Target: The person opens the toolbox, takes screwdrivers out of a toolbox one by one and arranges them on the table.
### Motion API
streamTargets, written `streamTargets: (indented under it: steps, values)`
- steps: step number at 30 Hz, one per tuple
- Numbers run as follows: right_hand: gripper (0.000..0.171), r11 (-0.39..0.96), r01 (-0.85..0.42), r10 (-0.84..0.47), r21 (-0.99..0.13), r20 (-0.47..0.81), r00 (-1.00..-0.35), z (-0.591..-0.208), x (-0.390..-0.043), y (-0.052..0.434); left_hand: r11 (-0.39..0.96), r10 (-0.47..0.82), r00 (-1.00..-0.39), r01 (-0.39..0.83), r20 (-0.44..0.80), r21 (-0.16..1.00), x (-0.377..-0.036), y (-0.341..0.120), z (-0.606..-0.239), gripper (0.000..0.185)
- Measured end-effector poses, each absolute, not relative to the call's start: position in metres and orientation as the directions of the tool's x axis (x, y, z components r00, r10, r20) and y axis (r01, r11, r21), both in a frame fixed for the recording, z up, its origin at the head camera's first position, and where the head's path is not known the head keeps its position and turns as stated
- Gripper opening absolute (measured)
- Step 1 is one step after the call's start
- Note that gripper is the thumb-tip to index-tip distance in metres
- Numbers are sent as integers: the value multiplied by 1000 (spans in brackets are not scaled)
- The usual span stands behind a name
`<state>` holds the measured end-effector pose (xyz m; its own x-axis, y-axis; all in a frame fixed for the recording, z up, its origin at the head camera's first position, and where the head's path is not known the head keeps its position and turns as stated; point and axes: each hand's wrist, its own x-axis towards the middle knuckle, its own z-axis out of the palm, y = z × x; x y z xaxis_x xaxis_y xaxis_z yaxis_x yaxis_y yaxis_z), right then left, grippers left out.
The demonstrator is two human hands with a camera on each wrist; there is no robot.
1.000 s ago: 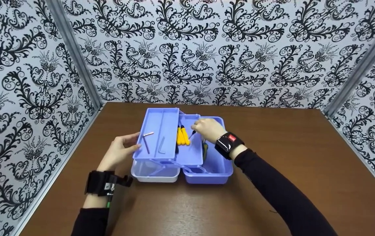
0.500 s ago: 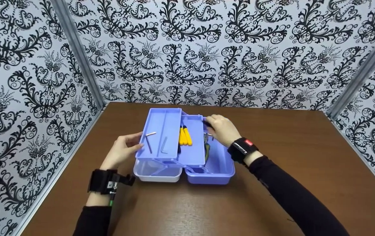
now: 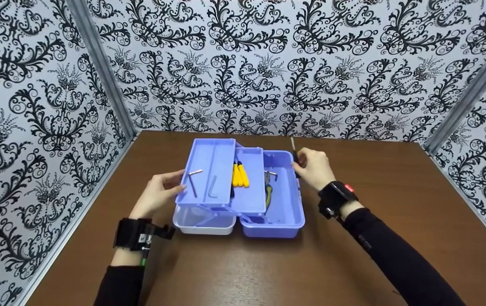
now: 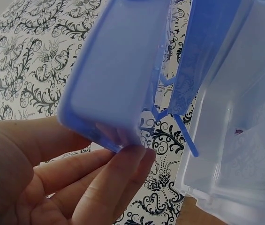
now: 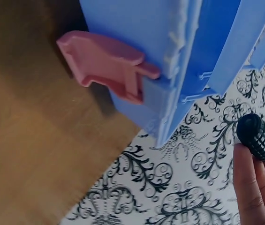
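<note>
Near the table's point(image 3: 353, 263) far edge, the right hand point(image 3: 316, 168) has lifted a black-handled screwdriver point(image 3: 295, 158) out of the toolbox point(image 3: 287, 221); the left hand point(image 3: 158, 195), fingers fairly straight, still steadies the raised tray point(image 3: 209, 170).

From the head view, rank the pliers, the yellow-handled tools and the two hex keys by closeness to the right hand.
Measured from the right hand, which grips a black screwdriver:
1. Pliers, in the box's lower compartment, just to the hand's left.
2. Yellow-handled tools, in the middle tray.
3. Hex keys, in the leftmost raised tray, beside the left hand.
</note>
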<state>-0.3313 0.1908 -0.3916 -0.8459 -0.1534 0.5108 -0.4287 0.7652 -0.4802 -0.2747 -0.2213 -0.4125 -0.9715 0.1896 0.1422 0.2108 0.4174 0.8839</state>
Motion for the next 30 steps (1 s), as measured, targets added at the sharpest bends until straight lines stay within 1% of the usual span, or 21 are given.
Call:
streamTargets:
  steps: [4,7,15,21,30]
  values:
    - [15,767,-370,-98,-525,475,-875,-398,-334,204,439,180,-972,217,151,872,-276,-222,-412,51]
    - [16,775,-334,-72,-536,451,-890,-403,-334,213,453,183,-970,227,160,862,-276,-222,-412,50]
    - [20,794,-268,-60,-546,369,-928,-417,-332,232,436,197,-970,218,144,873,-273,-222,-410,52]
    - [21,827,-206,-55,-524,289,-956,-425,-332,243,438,196,-968,227,155,870,-273,-223,-411,52]
    - [23,884,-120,-49,-452,165,-985,-445,-334,264,434,186,-971,216,148,874,-273,-222,-412,51]
